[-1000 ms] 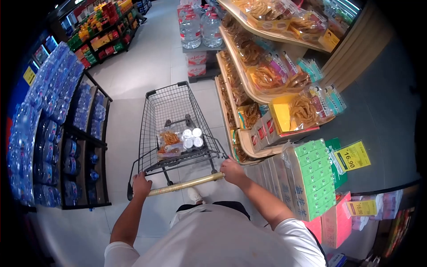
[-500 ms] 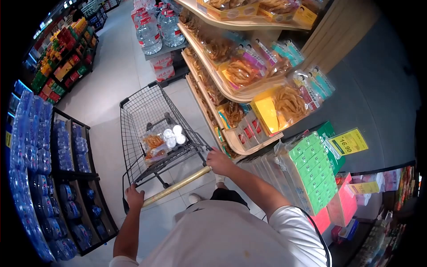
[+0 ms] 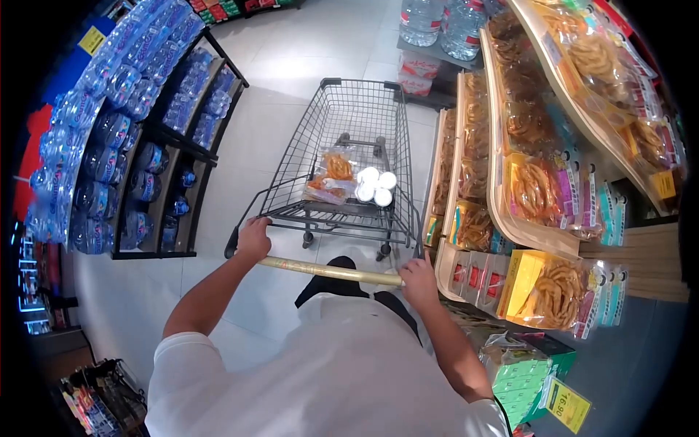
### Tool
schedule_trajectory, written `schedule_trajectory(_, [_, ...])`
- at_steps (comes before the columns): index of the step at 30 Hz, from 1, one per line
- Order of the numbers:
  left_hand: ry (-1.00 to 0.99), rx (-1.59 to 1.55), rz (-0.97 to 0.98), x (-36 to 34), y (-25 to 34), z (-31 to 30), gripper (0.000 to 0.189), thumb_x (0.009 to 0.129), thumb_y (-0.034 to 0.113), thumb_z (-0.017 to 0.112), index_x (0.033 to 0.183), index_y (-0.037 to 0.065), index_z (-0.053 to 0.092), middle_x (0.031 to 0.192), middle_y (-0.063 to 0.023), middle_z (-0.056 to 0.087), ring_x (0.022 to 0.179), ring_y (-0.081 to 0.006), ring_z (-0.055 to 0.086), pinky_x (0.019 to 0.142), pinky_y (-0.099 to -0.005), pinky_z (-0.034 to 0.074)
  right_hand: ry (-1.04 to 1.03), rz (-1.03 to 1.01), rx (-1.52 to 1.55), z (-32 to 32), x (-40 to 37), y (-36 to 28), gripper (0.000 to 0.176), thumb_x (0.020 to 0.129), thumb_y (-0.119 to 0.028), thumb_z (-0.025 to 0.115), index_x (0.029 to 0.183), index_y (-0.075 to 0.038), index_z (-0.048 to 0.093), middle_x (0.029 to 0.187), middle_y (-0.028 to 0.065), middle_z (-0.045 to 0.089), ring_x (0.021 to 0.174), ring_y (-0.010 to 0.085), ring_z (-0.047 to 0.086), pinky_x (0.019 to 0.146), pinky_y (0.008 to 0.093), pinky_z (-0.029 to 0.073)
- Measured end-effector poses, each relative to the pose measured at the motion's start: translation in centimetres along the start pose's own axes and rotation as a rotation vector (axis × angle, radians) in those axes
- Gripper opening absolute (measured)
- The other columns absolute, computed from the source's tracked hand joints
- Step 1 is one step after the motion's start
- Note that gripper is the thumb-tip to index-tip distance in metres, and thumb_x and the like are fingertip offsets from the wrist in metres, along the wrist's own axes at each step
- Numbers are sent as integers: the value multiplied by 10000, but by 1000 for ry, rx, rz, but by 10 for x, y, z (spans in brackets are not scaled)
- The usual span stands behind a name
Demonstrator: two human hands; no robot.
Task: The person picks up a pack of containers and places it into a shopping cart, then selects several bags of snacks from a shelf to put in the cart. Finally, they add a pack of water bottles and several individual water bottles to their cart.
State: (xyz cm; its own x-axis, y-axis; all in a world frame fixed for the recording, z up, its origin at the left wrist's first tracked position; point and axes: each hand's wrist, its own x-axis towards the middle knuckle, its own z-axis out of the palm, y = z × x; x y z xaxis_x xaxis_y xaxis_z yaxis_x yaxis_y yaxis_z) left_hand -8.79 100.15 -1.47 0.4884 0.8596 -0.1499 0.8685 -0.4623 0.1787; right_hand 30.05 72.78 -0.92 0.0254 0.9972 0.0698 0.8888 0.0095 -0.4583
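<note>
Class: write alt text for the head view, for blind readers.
The left hand and right hand hold the handle of a shopping cart. A snack bag and white-lidded cans lie inside; water bottles shelved left, snacks right.

Dark wire shopping cart (image 3: 349,116) with yellow handle bar (image 3: 328,272), upright on pale aisle floor (image 3: 247,146)

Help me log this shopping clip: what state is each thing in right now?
left hand: shut on handle, left end
right hand: shut on handle, right end
cart: upright, lightly loaded
snack bag: lying in cart, near end
white caps: clustered beside snack bag
water bottles: racks on the left fully stocked
snack packs: filling shelves on the right
</note>
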Motion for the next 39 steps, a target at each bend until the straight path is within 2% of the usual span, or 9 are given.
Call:
schedule_trajectory(8, [-24,-184,-18,156,29,-11,188,848,105,587,1032,87,626,932,-153,688,917,-351,656,766,-470,521,-25,11,22,0,3,-5,177,645,-11,652,803,-91,636,916,38,638,1008,256,600,1119,635,320])
schedule_trajectory(14, [-462,-329,-255,280,-7,181,443,827,284,652,1216,81,588,1145,-226,677,1095,-388,641,937,-459,502,-56,60,-35,-6,8,-14,170,626,-21,676,771,-89,623,905,29,649,983,242,628,1101,628,364])
schedule_trajectory(24, [-312,-920,-394,314,-61,441,560,705,141,727,1249,79,610,1203,-164,647,1069,-289,658,911,-407,539,-219,155,-55,-8,2,-31,173,655,-83,659,817,-90,599,946,55,628,1061,249,612,1149,571,346])
schedule_trajectory(27, [-335,-725,-437,299,-9,324,411,697,135,747,1070,43,603,962,-137,669,846,-243,691,730,-368,576,-249,183,-64,-9,0,-40,169,658,-102,663,810,-85,592,934,61,621,1069,251,606,1151,571,342])
schedule_trajectory(28, [-355,-1115,-516,305,-31,378,315,726,77,733,1003,46,587,887,-125,653,720,-215,674,629,-354,559,-254,185,-65,-8,-2,-43,167,659,-107,663,808,-84,590,933,62,619,1068,252,605,1150,572,342])
schedule_trajectory(30, [-567,-938,-510,309,-14,346,371,799,4,656,1160,74,602,969,-121,661,885,-229,692,662,-356,577,-255,182,-72,-6,-4,-44,184,652,-111,668,817,-84,592,941,64,615,1067,257,604,1142,572,353])
schedule_trajectory(32, [-574,-967,-401,313,-35,402,218,799,91,706,988,49,606,888,-143,672,740,-262,689,655,-385,563,-247,186,-77,-3,-9,-50,223,633,-108,680,840,-86,597,961,68,612,1067,264,604,1126,570,373])
schedule_trajectory(34, [-411,-361,-327,311,-28,387,356,855,214,656,1173,55,627,1064,-200,704,1038,-386,660,930,-450,504,-227,193,-93,1,-12,-55,218,633,-109,682,832,-87,596,968,72,613,1063,263,606,1122,559,381])
schedule_trajectory(39, [-398,-773,-410,322,-47,409,229,822,111,630,1028,38,700,973,-179,712,874,-307,698,770,-427,552,-198,228,-89,4,-20,-70,217,627,-118,689,818,-91,590,945,72,599,1060,269,598,1121,542,384])
